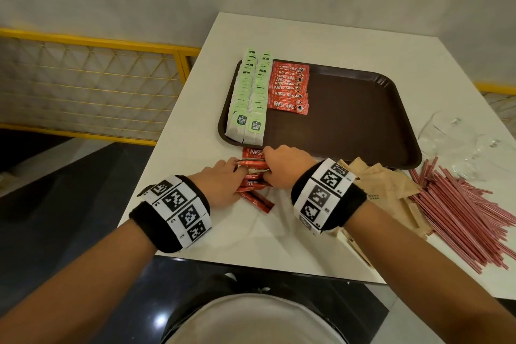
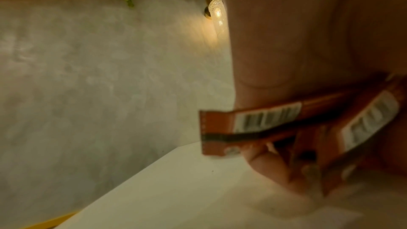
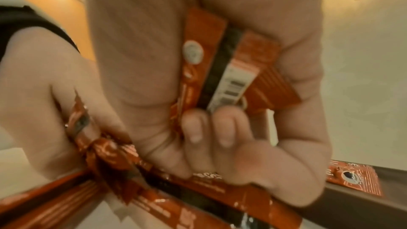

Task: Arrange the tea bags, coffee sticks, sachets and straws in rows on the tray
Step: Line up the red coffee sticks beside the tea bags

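Observation:
A brown tray [image 1: 349, 120] lies on the white table [image 1: 279, 232]. Two rows of green-tagged tea bags [image 1: 248, 98] fill its left side, with a row of red coffee sticks [image 1: 289, 86] beside them. In front of the tray lies a loose pile of coffee sticks [image 1: 254, 173]. My left hand [image 1: 222, 183] and right hand [image 1: 283, 166] both grip sticks from this pile. In the left wrist view, barcoded sticks [image 2: 264, 119] sit between my fingers. In the right wrist view, my curled fingers [image 3: 209, 128] hold a bundle of sticks [image 3: 220, 69]. Brown sachets [image 1: 385, 190] and red straws [image 1: 460, 212] lie to the right.
Crumpled clear plastic wrap [image 1: 460, 142] lies right of the tray. A yellow mesh railing [image 1: 97, 78] runs past the table's left edge, with dark floor below. The tray's right half is bare brown surface. A wall lamp [image 2: 216, 11] glows in the left wrist view.

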